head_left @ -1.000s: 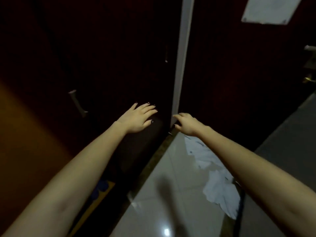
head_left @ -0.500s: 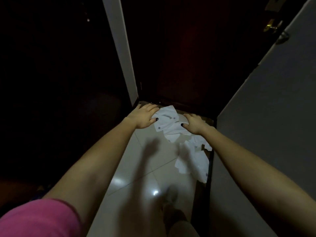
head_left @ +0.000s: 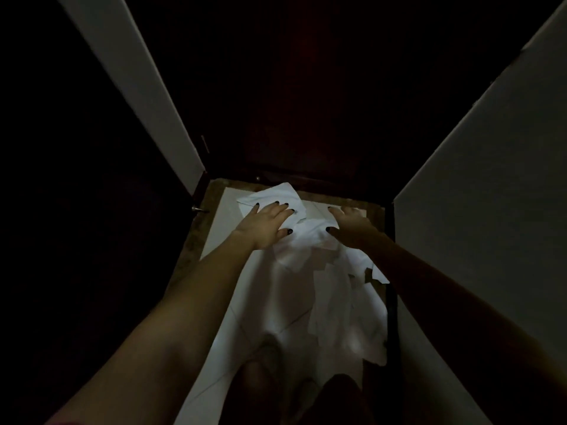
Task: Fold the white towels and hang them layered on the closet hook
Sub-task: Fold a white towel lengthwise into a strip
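Head view, looking down into a narrow, dim passage. The towels (head_left: 333,305) lie on the floor (head_left: 227,207) as a crumpled white heap. The heap runs from the foot of the dark door (head_left: 306,102) back toward the viewer, close along the right wall (head_left: 491,210). None of the towels is folded or hung.

The left hand (head_left: 265,223) lies palm down on the far end of the heap. Its fingers are straight and spread, and its thumb is stretched toward the right hand. It presses the cloth flat and grips nothing.

The right hand (head_left: 351,223) rests on the heap just beside the left, the two hands apart. Its thumb is held out to the side. The light is too low to tell whether its fingers are closed on the cloth. Both forearms are bare and reach in from the lower corners.

The floor is pale, glossy tile with a brown border strip (head_left: 372,208) at the door's threshold. A white frame (head_left: 138,87) slants along the left of the door. A small metal stop (head_left: 196,209) sits at the base of the frame.
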{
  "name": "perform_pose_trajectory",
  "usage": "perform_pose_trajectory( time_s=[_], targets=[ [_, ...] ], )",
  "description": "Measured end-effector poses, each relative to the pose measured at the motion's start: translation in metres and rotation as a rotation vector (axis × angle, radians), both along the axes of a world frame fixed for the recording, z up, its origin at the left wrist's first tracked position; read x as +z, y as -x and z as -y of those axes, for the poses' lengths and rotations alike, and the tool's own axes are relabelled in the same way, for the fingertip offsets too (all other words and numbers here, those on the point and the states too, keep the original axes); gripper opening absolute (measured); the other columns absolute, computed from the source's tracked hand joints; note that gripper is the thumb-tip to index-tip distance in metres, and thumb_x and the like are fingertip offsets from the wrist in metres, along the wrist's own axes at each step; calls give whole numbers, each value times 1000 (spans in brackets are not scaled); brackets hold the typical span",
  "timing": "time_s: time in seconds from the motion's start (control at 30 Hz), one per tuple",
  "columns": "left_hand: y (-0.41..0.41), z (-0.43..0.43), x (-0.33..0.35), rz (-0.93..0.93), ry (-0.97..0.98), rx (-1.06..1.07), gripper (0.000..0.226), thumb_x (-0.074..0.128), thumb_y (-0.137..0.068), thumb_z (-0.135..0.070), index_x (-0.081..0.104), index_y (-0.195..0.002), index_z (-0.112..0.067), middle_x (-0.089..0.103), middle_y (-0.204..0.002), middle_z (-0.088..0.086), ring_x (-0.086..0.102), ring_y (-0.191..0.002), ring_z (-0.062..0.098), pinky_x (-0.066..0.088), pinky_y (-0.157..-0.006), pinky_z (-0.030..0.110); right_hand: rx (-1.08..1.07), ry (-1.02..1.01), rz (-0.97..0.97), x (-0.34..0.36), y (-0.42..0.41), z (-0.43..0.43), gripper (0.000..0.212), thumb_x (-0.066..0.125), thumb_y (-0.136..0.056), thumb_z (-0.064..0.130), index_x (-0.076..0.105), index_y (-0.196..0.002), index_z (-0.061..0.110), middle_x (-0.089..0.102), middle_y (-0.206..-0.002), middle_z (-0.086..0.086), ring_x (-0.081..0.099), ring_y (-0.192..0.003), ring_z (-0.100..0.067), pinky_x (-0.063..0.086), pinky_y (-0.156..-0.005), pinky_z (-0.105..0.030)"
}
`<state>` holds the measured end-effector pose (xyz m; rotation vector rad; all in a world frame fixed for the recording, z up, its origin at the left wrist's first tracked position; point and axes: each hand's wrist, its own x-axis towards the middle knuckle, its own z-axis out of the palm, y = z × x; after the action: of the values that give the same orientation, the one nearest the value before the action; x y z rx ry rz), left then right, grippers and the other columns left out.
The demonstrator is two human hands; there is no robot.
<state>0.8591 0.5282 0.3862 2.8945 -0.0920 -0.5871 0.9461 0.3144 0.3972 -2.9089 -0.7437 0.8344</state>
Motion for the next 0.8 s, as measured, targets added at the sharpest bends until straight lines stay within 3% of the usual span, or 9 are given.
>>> perform_pose_trajectory(
  time_s=[0.27, 0.43, 0.57, 0.7, 0.8],
  targets=[
    [-88, -18, -246, 23, 10, -28, 60, 36, -102, -47, 17, -155, -24, 17, -162, 0, 11, -149, 18, 8, -119, 45, -60, -31, 25, -259, -60, -13, 65, 49, -100, 37, 21, -155, 18, 30, -155, -14, 33, -139, -35, 33, -109, -48],
    [-114, -27, -371, 84, 74, -35, 53, 39, -103, -41, 32, -151, -18, 38, -153, 9, 33, -140, 25, 27, -112, 37, -59, -52, 15, -399, -91, -21, 62, 51, -100, 36, 25, -154, 21, 28, -157, -12, 29, -140, -35, 30, -111, -48],
    [-129, -32, -448, 126, 123, 0, 54, 46, -101, -42, 38, -148, -17, 46, -146, 11, 42, -133, 27, 33, -107, 34, -14, -82, 58, -482, -106, -23, 57, 50, -100, 34, 31, -152, 21, 33, -153, -11, 31, -139, -34, 32, -112, -47],
    [-134, -19, -519, 87, 167, 19, 60, 49, -98, -46, 35, -149, -17, 41, -150, 9, 38, -136, 25, 33, -107, 34, -36, -185, 211, -547, -103, -20, 52, 53, -96, 34, 45, -142, 14, 45, -139, -14, 38, -132, -31, 36, -102, -35],
    [-123, -10, -565, 69, 186, 138, 61, 54, -96, -44, 37, -146, -14, 42, -146, 11, 40, -132, 28, 36, -104, 36, 0, -156, 162, -588, -77, -14, 71, 60, -90, 49, 37, -149, 17, 24, -157, -19, 21, -145, -31, 28, -114, -40]
  ],
)
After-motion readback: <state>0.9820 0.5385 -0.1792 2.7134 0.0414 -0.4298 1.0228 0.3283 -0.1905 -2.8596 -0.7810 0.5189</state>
